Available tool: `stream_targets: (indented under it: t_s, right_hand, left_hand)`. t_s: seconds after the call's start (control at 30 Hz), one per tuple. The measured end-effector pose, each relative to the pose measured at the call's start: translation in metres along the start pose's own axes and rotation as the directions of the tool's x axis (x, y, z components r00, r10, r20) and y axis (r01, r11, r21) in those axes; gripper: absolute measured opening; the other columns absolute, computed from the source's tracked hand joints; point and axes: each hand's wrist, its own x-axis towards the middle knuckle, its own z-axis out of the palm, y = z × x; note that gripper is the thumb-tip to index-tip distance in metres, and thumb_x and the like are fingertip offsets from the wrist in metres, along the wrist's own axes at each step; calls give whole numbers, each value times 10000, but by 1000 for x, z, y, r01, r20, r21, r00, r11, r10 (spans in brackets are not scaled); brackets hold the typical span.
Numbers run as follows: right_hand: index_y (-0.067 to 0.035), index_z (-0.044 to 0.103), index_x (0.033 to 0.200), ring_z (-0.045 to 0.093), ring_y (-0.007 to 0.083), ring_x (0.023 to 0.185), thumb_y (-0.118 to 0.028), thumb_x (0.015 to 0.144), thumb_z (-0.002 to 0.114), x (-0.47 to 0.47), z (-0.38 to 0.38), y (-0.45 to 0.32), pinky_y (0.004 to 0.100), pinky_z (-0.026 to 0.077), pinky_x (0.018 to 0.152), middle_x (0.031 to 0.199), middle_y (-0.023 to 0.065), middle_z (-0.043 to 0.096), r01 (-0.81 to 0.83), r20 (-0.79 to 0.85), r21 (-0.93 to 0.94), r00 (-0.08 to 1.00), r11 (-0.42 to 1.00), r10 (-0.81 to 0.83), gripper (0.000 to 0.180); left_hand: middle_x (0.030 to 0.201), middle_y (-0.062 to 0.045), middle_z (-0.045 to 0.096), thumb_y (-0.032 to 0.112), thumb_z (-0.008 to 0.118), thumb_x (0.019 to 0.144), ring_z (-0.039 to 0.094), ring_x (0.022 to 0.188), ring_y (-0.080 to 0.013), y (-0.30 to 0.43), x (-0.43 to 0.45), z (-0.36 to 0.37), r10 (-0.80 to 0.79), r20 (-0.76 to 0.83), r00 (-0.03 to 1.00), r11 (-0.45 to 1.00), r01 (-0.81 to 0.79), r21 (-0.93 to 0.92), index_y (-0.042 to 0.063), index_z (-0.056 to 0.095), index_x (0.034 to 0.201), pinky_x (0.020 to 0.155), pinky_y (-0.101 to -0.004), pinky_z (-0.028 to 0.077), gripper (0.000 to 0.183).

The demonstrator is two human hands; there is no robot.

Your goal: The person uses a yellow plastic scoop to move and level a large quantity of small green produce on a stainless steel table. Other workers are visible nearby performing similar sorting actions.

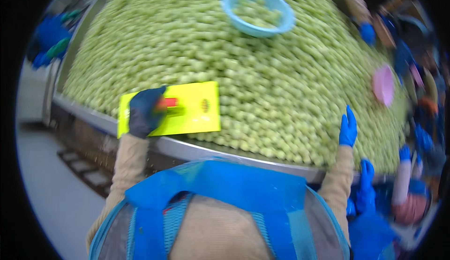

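Observation:
My left hand [146, 114], in a dark glove, grips a bright yellow rectangular board [193, 107] near its left end. The board bears a red patch and a small dark mark, and a blurred red-orange spot shows by my fingers. It lies over the near edge of a large heap of small, round, pale green fruits [246, 84]. My right hand [348, 128], in a blue glove, is over the heap's right part with fingers extended and nothing visible in it. A metal-rimmed table [211, 154] bears the heap.
A light blue plastic basin [258, 31] with some fruits sits on the heap's far part. A pink bowl [383, 86] is at the right. Gloved co-workers [367, 33] line the right side; another person [52, 35] is at far left. Close on my right, a co-worker's blue-gloved hand [366, 172] reaches in.

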Motion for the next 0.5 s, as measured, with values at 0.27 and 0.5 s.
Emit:
stream_targets:
  t_s: [0.27, 0.5]
  right_hand:
    - [-117, 629, 1365, 634, 338, 1214, -117, 926, 668, -35, 171, -241, 423, 506, 1025, 1330, 149, 662, 516, 442, 338, 651, 787, -616, 441]
    - [-116, 648, 1328, 669, 340, 1077, -146, 907, 683, -99, 174, -312, 431, 533, 898, 1258, 141, 689, 595, 517, 424, 460, 683, -722, 423]
  left_hand:
    - [1103, -128, 702, 157, 772, 652, 659, 989, -352, 0, -3, 0, 20, -71, 997, 998, -16, 62, 109, 660, 1283, 873, -460, 533, 643]
    - [1101, -124, 715, 161, 821, 635, 682, 982, -341, -6, -9, 3, 27, -125, 992, 999, -23, 30, 96, 672, 1262, 872, -456, 555, 648]
